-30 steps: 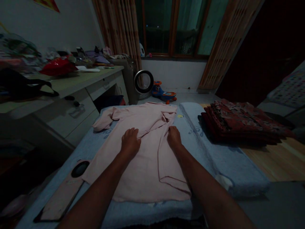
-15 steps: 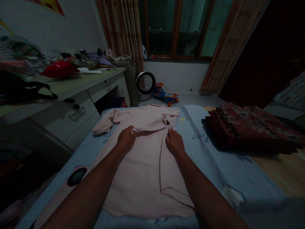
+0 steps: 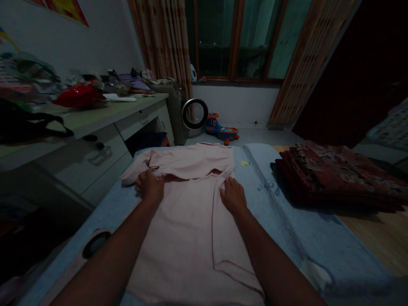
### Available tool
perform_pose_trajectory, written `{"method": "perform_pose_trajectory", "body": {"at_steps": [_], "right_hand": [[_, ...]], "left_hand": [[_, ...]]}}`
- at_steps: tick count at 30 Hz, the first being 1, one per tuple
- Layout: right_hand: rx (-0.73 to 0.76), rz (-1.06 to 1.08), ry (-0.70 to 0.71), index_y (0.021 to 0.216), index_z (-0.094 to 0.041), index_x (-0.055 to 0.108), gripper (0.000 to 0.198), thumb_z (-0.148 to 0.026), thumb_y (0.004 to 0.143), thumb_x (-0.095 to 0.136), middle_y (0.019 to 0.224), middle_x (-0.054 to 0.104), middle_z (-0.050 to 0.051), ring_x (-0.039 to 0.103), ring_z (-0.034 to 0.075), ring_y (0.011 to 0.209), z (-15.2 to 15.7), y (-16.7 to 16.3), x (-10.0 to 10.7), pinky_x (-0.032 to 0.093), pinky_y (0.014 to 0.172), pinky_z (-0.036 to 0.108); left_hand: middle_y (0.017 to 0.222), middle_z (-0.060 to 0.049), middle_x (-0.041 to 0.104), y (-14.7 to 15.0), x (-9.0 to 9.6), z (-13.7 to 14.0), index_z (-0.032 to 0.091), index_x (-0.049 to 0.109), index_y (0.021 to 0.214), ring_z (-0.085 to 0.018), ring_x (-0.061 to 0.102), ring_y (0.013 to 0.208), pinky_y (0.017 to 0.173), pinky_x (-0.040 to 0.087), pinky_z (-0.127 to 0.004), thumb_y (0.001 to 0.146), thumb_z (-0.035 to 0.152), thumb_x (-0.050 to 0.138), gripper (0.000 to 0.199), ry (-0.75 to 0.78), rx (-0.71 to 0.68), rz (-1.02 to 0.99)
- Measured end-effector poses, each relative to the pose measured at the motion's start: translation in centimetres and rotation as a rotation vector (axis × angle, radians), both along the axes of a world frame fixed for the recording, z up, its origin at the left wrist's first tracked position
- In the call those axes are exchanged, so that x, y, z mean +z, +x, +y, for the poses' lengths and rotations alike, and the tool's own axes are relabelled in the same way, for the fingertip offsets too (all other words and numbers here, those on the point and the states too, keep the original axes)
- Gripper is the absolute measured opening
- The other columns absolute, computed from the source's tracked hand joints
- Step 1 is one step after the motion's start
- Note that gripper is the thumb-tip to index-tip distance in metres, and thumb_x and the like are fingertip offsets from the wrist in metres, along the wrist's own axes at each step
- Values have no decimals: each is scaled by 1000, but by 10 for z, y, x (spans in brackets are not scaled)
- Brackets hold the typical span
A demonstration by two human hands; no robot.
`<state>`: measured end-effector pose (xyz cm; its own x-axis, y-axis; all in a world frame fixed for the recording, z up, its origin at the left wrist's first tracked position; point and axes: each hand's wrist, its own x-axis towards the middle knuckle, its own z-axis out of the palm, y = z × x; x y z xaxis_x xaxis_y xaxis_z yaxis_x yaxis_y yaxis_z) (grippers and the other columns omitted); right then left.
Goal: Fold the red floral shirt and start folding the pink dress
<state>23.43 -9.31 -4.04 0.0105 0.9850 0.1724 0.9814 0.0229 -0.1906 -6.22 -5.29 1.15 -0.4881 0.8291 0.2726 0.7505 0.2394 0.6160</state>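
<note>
A pale pink long-sleeved shirt (image 3: 188, 225) lies spread on a light blue bed cover (image 3: 264, 208). Its right side is folded inward in a long strip, and one sleeve reaches out at the far left. My left hand (image 3: 149, 187) is closed on the cloth at the left side, near the base of that sleeve. On the right, my right hand (image 3: 234, 195) has its fingers curled over the upper end of the folded strip. Between the two hands a loose fold of cloth runs across the shirt, slightly lifted.
A stack of folded dark red patterned cloth (image 3: 344, 174) sits to the right. At left stands a cluttered desk (image 3: 105, 112) with drawers. Beyond the bed are a washing machine's open round door (image 3: 195, 114) and a blue and orange ride-on toy (image 3: 221, 129).
My left hand has moved left along the shirt, towards the sleeve. The cloth between my hands is drawn wider and flatter. My right hand has stayed nearly in place.
</note>
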Motion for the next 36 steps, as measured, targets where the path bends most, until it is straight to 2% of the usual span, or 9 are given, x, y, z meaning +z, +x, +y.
{"method": "perform_pose_trajectory", "body": {"at_steps": [2, 8, 13, 16, 19, 23, 26, 32, 36], "right_hand": [[10, 0, -3, 143, -11, 46, 54, -38, 97, 45, 155, 41, 16, 34, 28, 142, 0, 1, 2, 25, 114, 41], [25, -6, -100, 107, -18, 70, 28, -23, 93, 46, 120, 67, 14, 60, 26, 110, 32, 18, 30, 42, 90, 36], [-20, 47, -168, 110, -20, 71, 32, -18, 94, 44, 112, 70, 12, 64, 23, 103, 70, 28, 38, 42, 83, 30], [-97, 46, -26, 118, -20, 65, 33, -20, 97, 40, 112, 67, 12, 61, 22, 102, 70, 22, 25, 40, 84, 31], [-121, 13, 62, 119, -20, 62, 30, -22, 97, 42, 111, 64, 13, 57, 24, 103, 62, 16, 14, 39, 86, 33], [-87, 14, 94, 119, -20, 61, 29, -23, 95, 46, 120, 60, 14, 52, 26, 111, 60, 16, 9, 38, 90, 36], [-40, 58, 108, 126, -20, 58, 33, -23, 94, 47, 134, 56, 12, 48, 24, 121, 63, 18, 6, 35, 100, 37], [0, 67, 36, 146, -22, 41, 48, -27, 98, 41, 158, 36, 11, 29, 23, 144, 67, 19, -2, 23, 114, 47], [7, 28, -9, 146, -24, 42, 48, -32, 99, 40, 162, 29, 8, 25, 26, 147, 68, 18, -3, 21, 114, 52]], "left_hand": [[150, -15, 39, 15, -3, -2, 23, 50, 130, -38, 35, 136, 104, 37, -58, 83, 22, 55, 48, 41, 11, 222], [130, -7, 61, 71, -5, 15, 22, 62, 114, -28, 48, 126, 109, 38, -45, 83, 14, 53, 34, 16, -612, 370], [133, -8, 61, 109, -13, 37, 22, 62, 117, -26, 50, 126, 108, 39, -41, 82, 15, 59, 36, -35, -818, 426], [135, -10, 59, 125, -18, 50, 19, 55, 131, -25, 52, 126, 108, 39, -39, 82, 18, 61, 49, -25, -833, 455], [132, -12, 60, 137, -18, 62, 18, 51, 136, -26, 57, 120, 101, 44, -36, 86, 24, 60, 51, -58, -744, 463], [114, -10, 68, 150, -13, 78, 21, 66, 111, -24, 64, 107, 88, 48, -32, 90, 30, 55, 25, -177, -701, 491], [110, -8, 68, 153, -4, 87, 23, 67, 105, -22, 64, 104, 85, 47, -30, 91, 24, 52, 21, -159, -700, 495], [121, -8, 59, 129, 22, 101, 24, 62, 115, -26, 57, 106, 86, 43, -35, 80, 45, 70, 41, 63, -682, 532], [117, -13, 61, 108, 19, 107, 22, 70, 97, -33, 50, 116, 98, 37, -44, 81, 50, 69, 32, 34, -774, 724]]}}
